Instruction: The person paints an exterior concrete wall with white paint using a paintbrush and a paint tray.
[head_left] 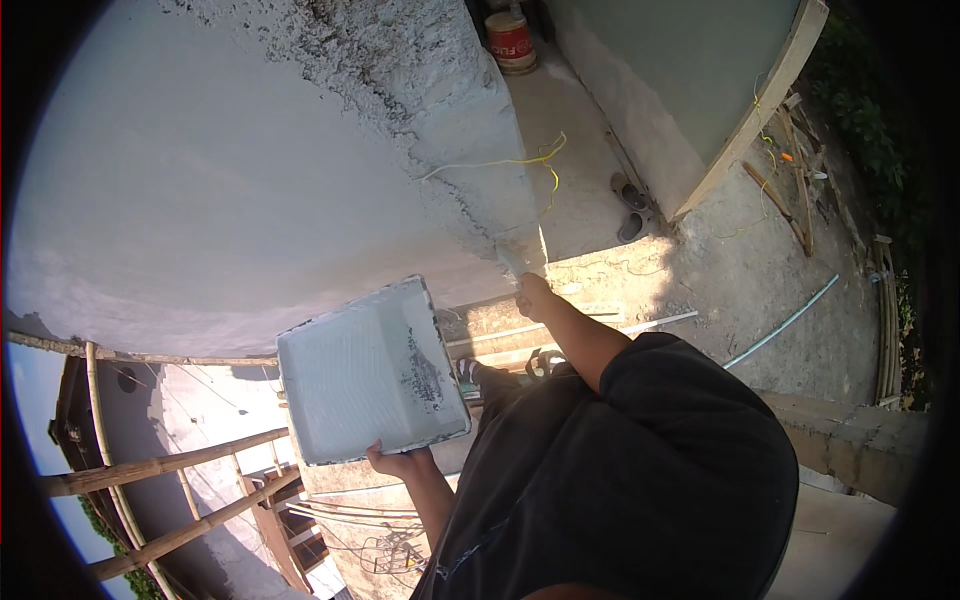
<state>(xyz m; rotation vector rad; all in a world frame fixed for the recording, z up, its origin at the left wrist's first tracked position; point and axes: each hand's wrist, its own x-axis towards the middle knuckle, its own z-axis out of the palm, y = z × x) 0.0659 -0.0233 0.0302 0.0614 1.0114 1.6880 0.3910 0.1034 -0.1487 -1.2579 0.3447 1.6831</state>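
Observation:
My left hand (398,455) grips the lower edge of a pale paint tray (350,370), which has a ribbed slope and dark patches on its right side. My right hand (532,294) is closed on a small flat tool (511,260) coated in pale paint, held at the lower right edge of the pale wall (220,160). The wall has a rough, crumbly strip (350,60) running down toward the tool. Whether the blade touches it I cannot tell. A thin yellow cord (500,160) crosses that wall's edge.
A red-and-white bucket (510,45) and dark sandals (630,205) are beside a doorway panel (650,80). Bamboo poles (170,465) form scaffolding at lower left. Wooden sticks (780,200) and a pale blue pipe (780,320) lie at right, past my feet (468,370).

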